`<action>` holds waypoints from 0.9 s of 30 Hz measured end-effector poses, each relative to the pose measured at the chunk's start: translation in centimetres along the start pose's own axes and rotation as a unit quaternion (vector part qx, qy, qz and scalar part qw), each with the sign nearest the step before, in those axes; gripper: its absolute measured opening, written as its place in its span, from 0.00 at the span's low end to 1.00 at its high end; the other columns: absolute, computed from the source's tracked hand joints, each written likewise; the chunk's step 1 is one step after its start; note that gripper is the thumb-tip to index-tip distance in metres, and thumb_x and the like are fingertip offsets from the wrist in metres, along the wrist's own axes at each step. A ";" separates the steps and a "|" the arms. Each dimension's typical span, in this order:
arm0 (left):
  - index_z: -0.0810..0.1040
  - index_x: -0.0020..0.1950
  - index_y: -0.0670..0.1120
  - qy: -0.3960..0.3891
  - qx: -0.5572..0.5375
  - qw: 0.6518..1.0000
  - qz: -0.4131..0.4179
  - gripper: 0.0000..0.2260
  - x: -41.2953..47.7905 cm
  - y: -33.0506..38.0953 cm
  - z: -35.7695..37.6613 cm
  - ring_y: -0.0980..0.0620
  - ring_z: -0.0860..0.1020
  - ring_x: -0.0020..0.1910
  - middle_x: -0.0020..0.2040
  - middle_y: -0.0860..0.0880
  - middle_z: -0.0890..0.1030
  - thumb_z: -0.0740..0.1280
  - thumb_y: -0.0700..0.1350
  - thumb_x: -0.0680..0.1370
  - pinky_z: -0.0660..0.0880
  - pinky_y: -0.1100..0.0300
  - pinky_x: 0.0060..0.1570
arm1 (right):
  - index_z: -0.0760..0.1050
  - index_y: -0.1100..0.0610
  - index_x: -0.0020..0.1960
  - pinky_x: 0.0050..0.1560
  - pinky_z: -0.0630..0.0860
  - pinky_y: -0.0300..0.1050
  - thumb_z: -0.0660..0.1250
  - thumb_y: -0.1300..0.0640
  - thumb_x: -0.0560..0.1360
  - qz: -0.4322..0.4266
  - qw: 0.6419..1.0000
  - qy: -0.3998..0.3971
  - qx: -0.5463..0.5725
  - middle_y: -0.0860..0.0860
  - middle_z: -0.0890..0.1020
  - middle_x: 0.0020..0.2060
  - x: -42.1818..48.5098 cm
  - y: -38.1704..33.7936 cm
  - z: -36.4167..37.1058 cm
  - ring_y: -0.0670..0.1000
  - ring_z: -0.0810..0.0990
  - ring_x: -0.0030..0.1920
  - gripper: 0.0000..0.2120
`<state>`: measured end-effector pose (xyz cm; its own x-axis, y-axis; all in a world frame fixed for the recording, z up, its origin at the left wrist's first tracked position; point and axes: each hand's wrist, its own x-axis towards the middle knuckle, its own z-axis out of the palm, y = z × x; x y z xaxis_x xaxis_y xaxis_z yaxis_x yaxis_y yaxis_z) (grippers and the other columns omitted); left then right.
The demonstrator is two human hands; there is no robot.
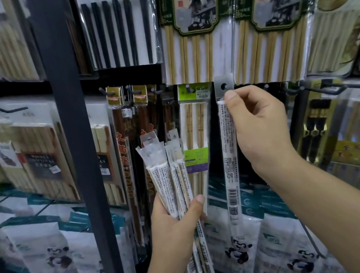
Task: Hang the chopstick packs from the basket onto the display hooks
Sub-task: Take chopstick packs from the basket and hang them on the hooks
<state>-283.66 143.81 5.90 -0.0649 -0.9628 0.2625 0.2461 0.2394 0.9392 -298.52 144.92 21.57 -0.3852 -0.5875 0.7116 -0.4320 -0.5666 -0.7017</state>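
My right hand (260, 128) pinches the single chopstick pack (228, 152) just under its clear hang tab (223, 80), thumb in front and fingers curled behind, so the pack hangs straight down from the grip. The tab's hole sits directly above my thumb tip and looks dark, but I cannot tell whether it is threaded onto anything or only held against the rack. If I let go with the hole merely resting there, the pack would likely drop toward the panda-printed bags (239, 247) below my wrist. Just left of my thumb hangs a green-labelled bamboo pack (191, 120) on its display hook (187, 87), close enough that a sideways nudge could set it swinging or lift it off. Lower and further left, my left hand (176, 224) grips the bundle of remaining packs (168, 171) around their lower half. Their tops fan apart above the fingers, so a loose one could slide out while I watch the tab. The basket is out of view.
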 end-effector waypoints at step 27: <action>0.79 0.57 0.51 -0.034 -0.038 0.998 -0.029 0.14 -0.5 -0.4 1.0 0.51 0.85 0.41 0.44 0.47 0.87 0.77 0.44 0.75 0.79 0.68 0.39 | 0.78 0.49 0.41 0.33 0.69 0.29 0.65 0.51 0.83 0.032 0.994 0.028 -0.104 0.42 0.76 0.31 1.9 3.2 0.1 0.38 0.73 0.31 0.12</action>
<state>-284.66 144.28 5.60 -0.1469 -0.9634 0.2243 0.3124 0.1700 0.9346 -300.53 141.90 20.62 -0.4596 -0.5829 0.6700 -0.5624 -0.3929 -0.7276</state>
